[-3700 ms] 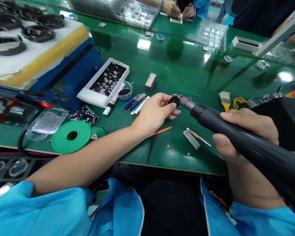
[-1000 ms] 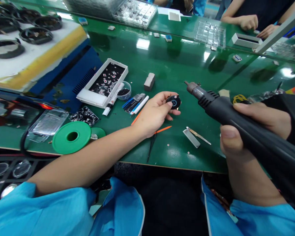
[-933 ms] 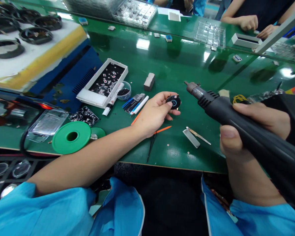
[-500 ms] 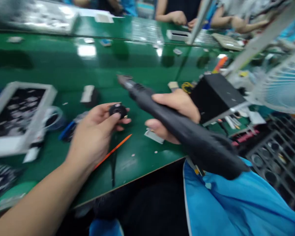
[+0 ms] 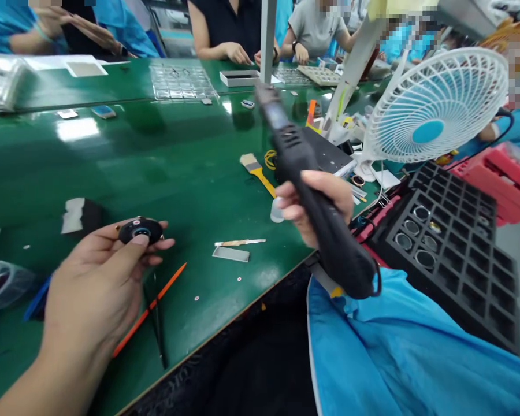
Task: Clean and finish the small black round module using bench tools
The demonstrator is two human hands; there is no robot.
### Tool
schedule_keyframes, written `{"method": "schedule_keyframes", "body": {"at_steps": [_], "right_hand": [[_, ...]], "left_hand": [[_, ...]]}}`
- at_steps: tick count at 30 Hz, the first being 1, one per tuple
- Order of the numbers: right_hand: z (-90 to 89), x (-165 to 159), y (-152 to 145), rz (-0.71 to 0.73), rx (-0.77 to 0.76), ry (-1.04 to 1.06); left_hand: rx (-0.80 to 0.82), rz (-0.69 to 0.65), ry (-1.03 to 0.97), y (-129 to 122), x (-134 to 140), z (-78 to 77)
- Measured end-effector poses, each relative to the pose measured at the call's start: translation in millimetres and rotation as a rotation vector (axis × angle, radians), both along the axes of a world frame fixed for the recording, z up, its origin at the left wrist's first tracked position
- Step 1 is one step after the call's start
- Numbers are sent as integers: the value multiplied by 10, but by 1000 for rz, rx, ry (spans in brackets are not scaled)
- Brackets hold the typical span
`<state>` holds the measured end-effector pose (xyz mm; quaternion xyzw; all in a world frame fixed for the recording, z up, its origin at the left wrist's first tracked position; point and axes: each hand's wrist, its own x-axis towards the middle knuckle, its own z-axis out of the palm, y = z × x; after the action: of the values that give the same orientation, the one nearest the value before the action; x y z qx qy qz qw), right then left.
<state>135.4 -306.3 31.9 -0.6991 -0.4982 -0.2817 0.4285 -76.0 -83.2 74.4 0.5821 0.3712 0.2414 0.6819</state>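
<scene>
Thumb and fingers of my left hand (image 5: pixel 99 277) pinch a round black watch case (image 5: pixel 145 236) above the bench. It has a small ring-shaped mark and brass-coloured bits at its edge. My right hand (image 5: pixel 320 202) is wrapped round a long black handheld tool (image 5: pixel 335 245), whose narrow grey head points up and away. Motion blurs the tool, so its tip is unclear. Below my left hand lie an orange stick (image 5: pixel 167 287) and dark tweezers (image 5: pixel 158 329). Between the hands a small thin blade (image 5: pixel 242 242) rests beside a clear rectangular piece (image 5: pixel 231 254).
A brush (image 5: pixel 257 172) and a black box (image 5: pixel 325 151) lie beyond my right hand. To the right stand a white fan (image 5: pixel 429 132) and a black compartment tray (image 5: pixel 459 254) holding round parts. Co-workers' hands (image 5: pixel 238 53) are across the green bench (image 5: pixel 134 167).
The view has swung to the right, bringing the fan and tray further in. The tool in my right hand has tilted more upright. My left hand still holds the watch case.
</scene>
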Motion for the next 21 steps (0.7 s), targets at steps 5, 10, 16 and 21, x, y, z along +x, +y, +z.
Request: {"method": "schedule_keyframes", "body": {"at_steps": [5, 10, 16, 21], "right_hand": [[-72, 559, -672, -86, 305, -252], [-167, 840, -1113, -217, 130, -365], [-340, 967, -1253, -327, 53, -403], [-397, 1060, -1255, -347, 46, -352]], "left_hand": [[-12, -12, -14, -13, -1, -56], [62, 13, -54, 64, 16, -222], [87, 3, -71, 116, 10, -333], [94, 5, -77, 96, 15, -332]]}}
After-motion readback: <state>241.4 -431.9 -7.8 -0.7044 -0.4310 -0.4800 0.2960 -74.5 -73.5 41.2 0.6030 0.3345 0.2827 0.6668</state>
